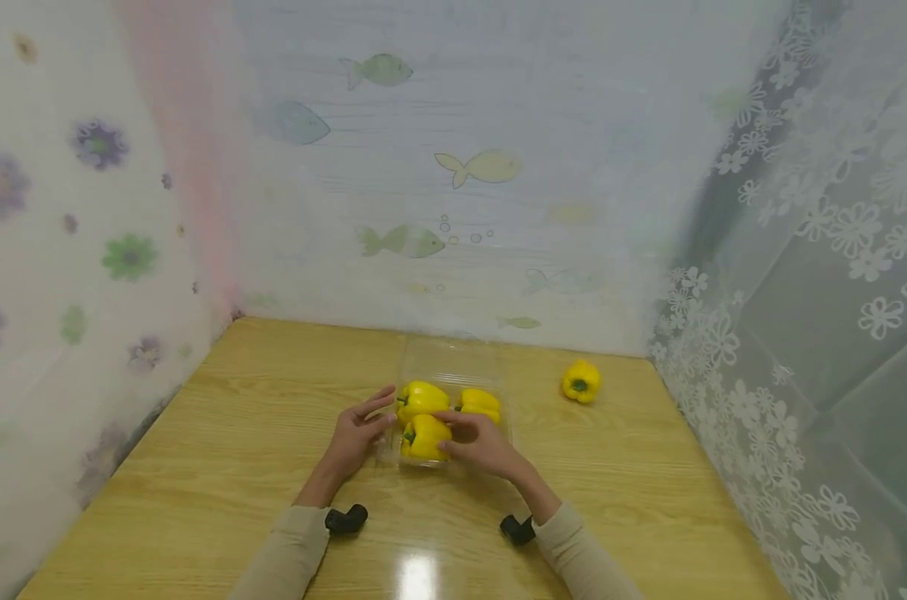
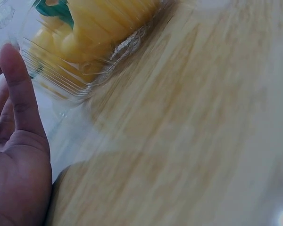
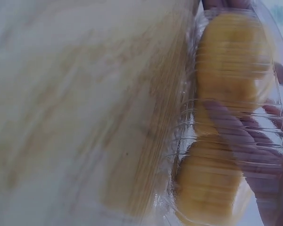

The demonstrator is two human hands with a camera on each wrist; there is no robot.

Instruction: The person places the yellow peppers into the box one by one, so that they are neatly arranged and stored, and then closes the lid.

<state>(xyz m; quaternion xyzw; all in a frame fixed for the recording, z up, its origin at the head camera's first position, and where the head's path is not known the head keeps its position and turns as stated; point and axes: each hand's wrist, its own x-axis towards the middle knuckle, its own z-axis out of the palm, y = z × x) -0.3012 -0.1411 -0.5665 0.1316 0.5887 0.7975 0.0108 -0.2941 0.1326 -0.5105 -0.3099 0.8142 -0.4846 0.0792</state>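
Observation:
A clear plastic clamshell box [image 1: 510, 427] holds three yellow bell peppers, its lid [image 1: 452, 360] folded back toward the wall. Inside, one bell pepper [image 1: 423, 400] lies at the back left, another bell pepper [image 1: 480, 402] at the back right. My right hand [image 1: 485, 446] reaches over the box and holds the front left bell pepper [image 1: 427, 438] by its right side, between thumb and fingers. In the right wrist view its fingers [image 3: 228, 125] show through the ribbed plastic. Beside the box's left wall is my left hand [image 1: 354, 435], fingers extended, thumb [image 2: 20, 89] right at the plastic.
A single yellow bell pepper [image 1: 581, 382] sits on the wooden table [image 1: 273, 400] at the back right. Fish-patterned sheeting [image 1: 453, 192] hangs behind the table, with flowered sheets on both sides. Black wrist mounts [image 1: 346, 520] stick out from both sleeves.

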